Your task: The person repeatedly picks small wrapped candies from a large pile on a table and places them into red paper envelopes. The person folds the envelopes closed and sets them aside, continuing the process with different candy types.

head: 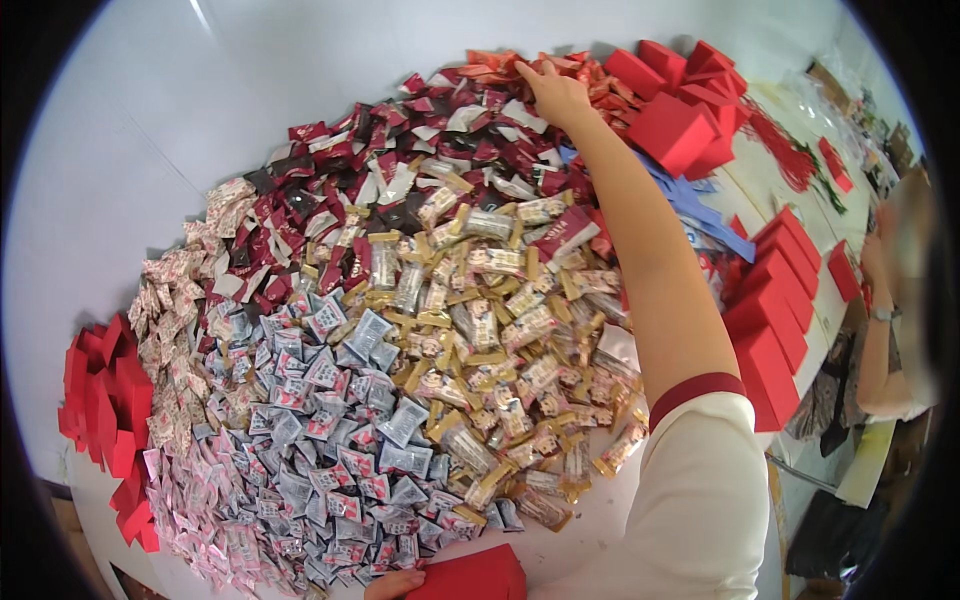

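My right hand (pixel 556 95) reaches to the far side of the pile, its fingers apart over orange-red wrapped packets (pixel 491 66). No packet shows in it, though the underside of the hand is hidden. At the bottom edge, my left hand (pixel 396 583) grips a red paper box (pixel 476 574), which is partly cut off by the frame. Between the hands spreads a pile of wrapped sweets: maroon packets (pixel 390 161), clear bars with gold ends (pixel 480 322), blue-grey packets (pixel 326 397), pink packets (pixel 202 502) and cream patterned packets (pixel 169 315).
Red boxes lie in heaps at far right (pixel 675 124), near right (pixel 772 307) and left (pixel 112 390) of the white table (pixel 120 157). Blue strips (pixel 690 199) and red cords (pixel 784 146) lie on the right. Another person's forearm (pixel 874 345) is at the right rim.
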`<state>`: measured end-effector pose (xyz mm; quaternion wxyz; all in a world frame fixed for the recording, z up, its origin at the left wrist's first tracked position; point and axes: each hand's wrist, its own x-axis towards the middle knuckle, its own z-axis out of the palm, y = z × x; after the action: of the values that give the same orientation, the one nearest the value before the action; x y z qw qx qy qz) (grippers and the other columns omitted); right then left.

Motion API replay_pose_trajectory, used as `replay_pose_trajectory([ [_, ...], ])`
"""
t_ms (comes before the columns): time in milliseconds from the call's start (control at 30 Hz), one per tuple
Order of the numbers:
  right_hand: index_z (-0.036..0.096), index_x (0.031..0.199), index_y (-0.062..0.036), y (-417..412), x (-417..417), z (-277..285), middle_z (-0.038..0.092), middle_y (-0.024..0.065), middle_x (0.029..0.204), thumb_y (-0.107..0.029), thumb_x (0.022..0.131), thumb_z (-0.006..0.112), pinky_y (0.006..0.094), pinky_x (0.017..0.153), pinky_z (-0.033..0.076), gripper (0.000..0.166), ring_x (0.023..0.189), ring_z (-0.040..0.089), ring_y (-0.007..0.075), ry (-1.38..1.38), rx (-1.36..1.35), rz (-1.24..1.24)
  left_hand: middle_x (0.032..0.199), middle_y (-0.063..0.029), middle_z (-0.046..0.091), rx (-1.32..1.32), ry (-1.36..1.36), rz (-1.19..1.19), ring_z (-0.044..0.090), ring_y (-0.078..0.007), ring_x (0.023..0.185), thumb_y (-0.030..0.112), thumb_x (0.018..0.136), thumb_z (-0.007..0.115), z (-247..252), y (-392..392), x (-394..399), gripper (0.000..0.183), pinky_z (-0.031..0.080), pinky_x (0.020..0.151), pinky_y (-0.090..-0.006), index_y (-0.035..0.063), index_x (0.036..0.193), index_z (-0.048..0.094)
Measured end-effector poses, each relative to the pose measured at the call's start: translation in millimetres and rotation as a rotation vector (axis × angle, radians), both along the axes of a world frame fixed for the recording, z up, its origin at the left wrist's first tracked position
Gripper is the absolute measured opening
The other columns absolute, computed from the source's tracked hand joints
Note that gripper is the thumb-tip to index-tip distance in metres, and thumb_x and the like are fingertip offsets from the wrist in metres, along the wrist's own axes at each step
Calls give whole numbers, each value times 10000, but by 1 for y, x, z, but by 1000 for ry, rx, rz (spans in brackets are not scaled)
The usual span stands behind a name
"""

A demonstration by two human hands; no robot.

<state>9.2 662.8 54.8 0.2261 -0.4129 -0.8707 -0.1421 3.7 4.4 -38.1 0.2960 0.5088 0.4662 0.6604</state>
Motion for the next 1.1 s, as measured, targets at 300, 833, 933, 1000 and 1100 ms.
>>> replay_pose_trajectory([
  [300,621,929,-120,13,-5,-30,503,140,1113,-268,787,507,438,704,473,235,859,590,329,168,-110,-193,1106,-213,549,-4,27,-6,517,-334,1040,502,799,419,3,-5,-2,649,391,870,-400,-49,1126,519],
  [833,421,913,-53,-88,192,141,488,44,685,37,681,521,306,503,490,268,557,530,154,510,-1052,462,1138,-263,491,-186,-612,-147,507,-384,1021,397,817,317,21,7,11,587,388,915,-460,-76,1146,431],
  [933,430,829,-81,-197,165,139,497,62,608,-66,767,574,259,433,429,158,473,522,164,861,-1059,246,1167,-232,465,-180,-172,103,521,-334,1018,275,793,507,-4,-7,22,497,433,876,-383,-44,1156,390],
  [1000,481,864,-59,-261,170,124,569,122,665,-96,793,558,284,467,445,111,578,597,185,880,-1157,620,1158,-181,476,-89,163,235,519,-278,1035,64,662,715,-15,-8,27,625,439,870,-348,-18,1163,349],
  [1100,545,755,-75,-382,151,100,524,49,679,-112,692,612,255,484,421,99,646,569,177,730,-646,972,1154,-141,483,-381,-91,-3,512,-234,1046,7,634,730,10,-1,25,672,426,885,-311,-16,1179,338],
])
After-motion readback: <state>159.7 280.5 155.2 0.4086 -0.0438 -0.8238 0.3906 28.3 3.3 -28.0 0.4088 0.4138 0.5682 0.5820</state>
